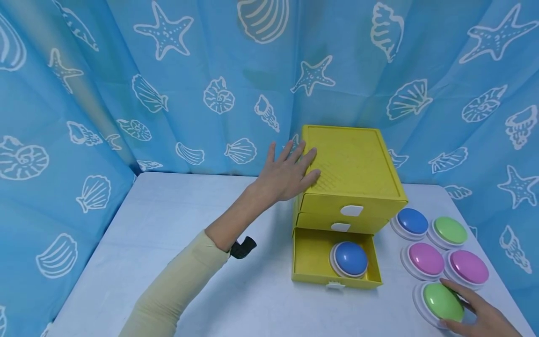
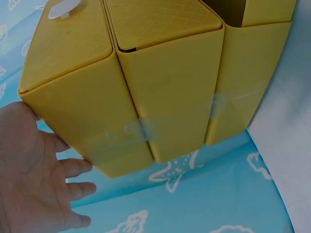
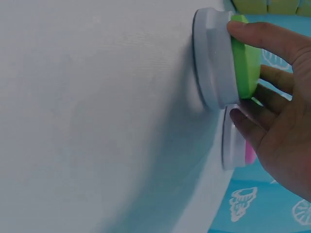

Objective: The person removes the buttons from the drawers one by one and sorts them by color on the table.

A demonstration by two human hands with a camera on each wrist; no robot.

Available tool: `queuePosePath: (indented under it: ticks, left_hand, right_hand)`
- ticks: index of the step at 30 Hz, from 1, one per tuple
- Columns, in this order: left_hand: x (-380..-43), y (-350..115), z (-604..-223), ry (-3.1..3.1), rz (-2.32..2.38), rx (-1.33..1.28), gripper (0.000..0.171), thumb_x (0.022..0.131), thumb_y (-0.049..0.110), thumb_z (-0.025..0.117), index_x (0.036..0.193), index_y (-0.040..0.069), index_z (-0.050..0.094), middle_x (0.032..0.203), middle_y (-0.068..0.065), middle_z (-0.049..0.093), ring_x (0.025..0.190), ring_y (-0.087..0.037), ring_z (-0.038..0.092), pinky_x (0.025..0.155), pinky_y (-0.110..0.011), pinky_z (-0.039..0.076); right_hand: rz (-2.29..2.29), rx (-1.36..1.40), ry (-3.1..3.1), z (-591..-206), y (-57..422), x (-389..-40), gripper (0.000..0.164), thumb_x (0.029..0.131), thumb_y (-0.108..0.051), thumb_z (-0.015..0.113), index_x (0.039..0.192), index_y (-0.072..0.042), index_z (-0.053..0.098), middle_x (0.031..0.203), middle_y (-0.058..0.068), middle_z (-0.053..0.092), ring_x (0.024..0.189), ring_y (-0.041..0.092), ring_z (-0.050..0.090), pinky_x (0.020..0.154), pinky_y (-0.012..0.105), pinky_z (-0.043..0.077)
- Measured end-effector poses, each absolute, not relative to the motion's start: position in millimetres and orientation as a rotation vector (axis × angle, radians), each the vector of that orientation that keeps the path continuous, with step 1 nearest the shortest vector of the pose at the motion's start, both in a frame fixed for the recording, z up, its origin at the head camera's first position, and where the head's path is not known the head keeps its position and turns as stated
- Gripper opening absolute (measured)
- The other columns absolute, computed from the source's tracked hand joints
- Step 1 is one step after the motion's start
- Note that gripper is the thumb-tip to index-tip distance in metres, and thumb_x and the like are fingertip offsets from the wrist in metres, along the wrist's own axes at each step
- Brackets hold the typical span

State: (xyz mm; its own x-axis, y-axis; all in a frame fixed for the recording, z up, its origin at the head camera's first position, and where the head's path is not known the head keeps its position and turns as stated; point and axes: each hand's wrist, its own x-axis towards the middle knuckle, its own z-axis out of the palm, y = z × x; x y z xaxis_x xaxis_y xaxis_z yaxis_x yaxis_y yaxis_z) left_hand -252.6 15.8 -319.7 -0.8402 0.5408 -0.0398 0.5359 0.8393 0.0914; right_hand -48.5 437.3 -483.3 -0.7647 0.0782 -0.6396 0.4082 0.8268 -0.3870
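Observation:
My left hand (image 1: 286,175) rests with spread fingers at the top left edge of a yellow drawer unit (image 1: 349,161). In the left wrist view its thumb side lies along the unit's corner. The lowest drawer (image 1: 311,255) is pulled out and holds a blue dome button (image 1: 351,258) on a white base. At the front right, my right hand (image 1: 484,316) grips a green dome button (image 1: 442,301), thumb on the near side and fingers on the far side. In the right wrist view, the thumb meets the rim of that green button (image 3: 248,68).
Beyond the gripped button, two pink buttons (image 1: 426,258), a blue button (image 1: 412,221) and another green button (image 1: 450,230) stand close together, right of the drawer unit. The two upper drawers (image 1: 320,204) are closed. A blue shell-patterned curtain (image 1: 189,93) borders the white table (image 1: 181,201).

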Motion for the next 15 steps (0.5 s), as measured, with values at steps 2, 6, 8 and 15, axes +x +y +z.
queuePosePath:
  ticks: [2, 6, 8, 15]
  left_hand:
    - [-252.4, 16.2, -320.1, 2.948, 0.111, 0.864, 0.062, 0.095, 0.057, 0.008, 0.149, 0.026, 0.005, 0.154, -0.002, 0.0, 0.138, -0.023, -0.006, 0.105, -0.053, -0.009]
    - [-251.7, 16.8, -319.8, 2.944, 0.107, 0.861, 0.062, 0.095, 0.057, 0.008, 0.149, 0.026, 0.005, 0.154, -0.001, -0.001, 0.138, -0.023, -0.007, 0.105, -0.052, -0.009]
    - [-251.6, 16.9, -319.3, 2.947, 0.107, 0.861, 0.062, 0.095, 0.057, 0.008, 0.149, 0.026, 0.005, 0.154, -0.001, 0.0, 0.138, -0.023, -0.006, 0.105, -0.052, -0.009]
    - [-251.6, 16.1, -318.3, 2.946, 0.126, 0.851, 0.062, 0.095, 0.057, 0.01, 0.149, 0.026, 0.006, 0.154, -0.002, 0.001, 0.138, -0.023, -0.006, 0.105, -0.052, -0.009]
  right_hand:
    - [-0.65, 0.31, 2.419, -477.6, 433.2, -50.3, 0.109, 0.069, -0.062, 0.067, 0.145, -0.005, 0.012, 0.132, 0.038, 0.022, 0.107, 0.058, 0.034, 0.074, 0.059, 0.043]
    - [-0.609, 0.255, 2.496, -459.4, 417.8, -55.2, 0.102, 0.073, -0.063, 0.063, 0.143, -0.003, 0.02, 0.132, 0.035, 0.027, 0.105, 0.055, 0.037, 0.071, 0.059, 0.045]
    - [-0.622, 0.219, 2.529, -448.2, 407.8, -57.8, 0.095, 0.076, -0.061, 0.061, 0.142, -0.002, 0.026, 0.132, 0.033, 0.032, 0.106, 0.052, 0.04, 0.07, 0.056, 0.048]
    - [-0.781, -0.003, 2.699, -417.4, 367.0, -65.7, 0.077, 0.079, -0.049, 0.067, 0.139, -0.01, 0.039, 0.133, 0.02, 0.045, 0.111, 0.043, 0.047, 0.077, 0.051, 0.049]
